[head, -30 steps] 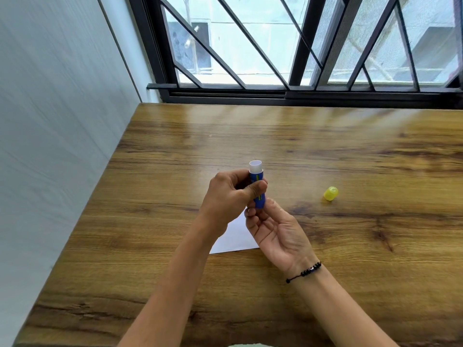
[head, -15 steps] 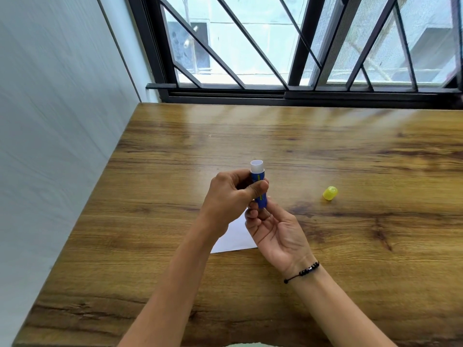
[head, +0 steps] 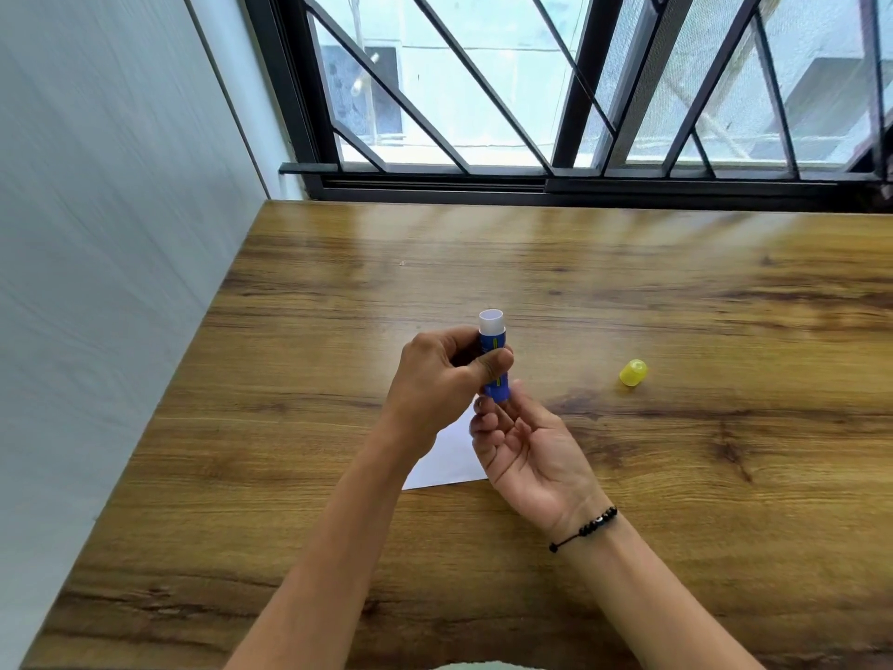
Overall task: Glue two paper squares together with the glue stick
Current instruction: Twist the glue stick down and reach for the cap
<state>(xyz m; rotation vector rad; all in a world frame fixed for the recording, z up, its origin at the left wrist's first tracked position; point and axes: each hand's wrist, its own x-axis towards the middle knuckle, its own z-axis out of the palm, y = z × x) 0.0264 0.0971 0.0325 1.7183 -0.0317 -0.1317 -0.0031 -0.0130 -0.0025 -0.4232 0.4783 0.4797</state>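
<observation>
1. Hands barely differ from half a second ago: I see my left hand [head: 442, 379] still gripping the upright, uncapped glue stick [head: 493, 353] above the paper [head: 447, 459].
2. Right hand [head: 524, 447] pinches its base; label unreadable.
3. Yellow cap [head: 633, 372] lies rightward on the worktop [head: 676, 476].

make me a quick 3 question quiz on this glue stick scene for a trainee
1. True or false: the yellow cap is on the glue stick.
2. Which hand grips the glue stick's barrel? A) left hand B) right hand
3. Fill in: the white paper lies on the ___, partly hidden under the hands.

Key: 1 false, it lies on the table to the right; 2 A, the right fingers pinch its base; 3 table.
</observation>
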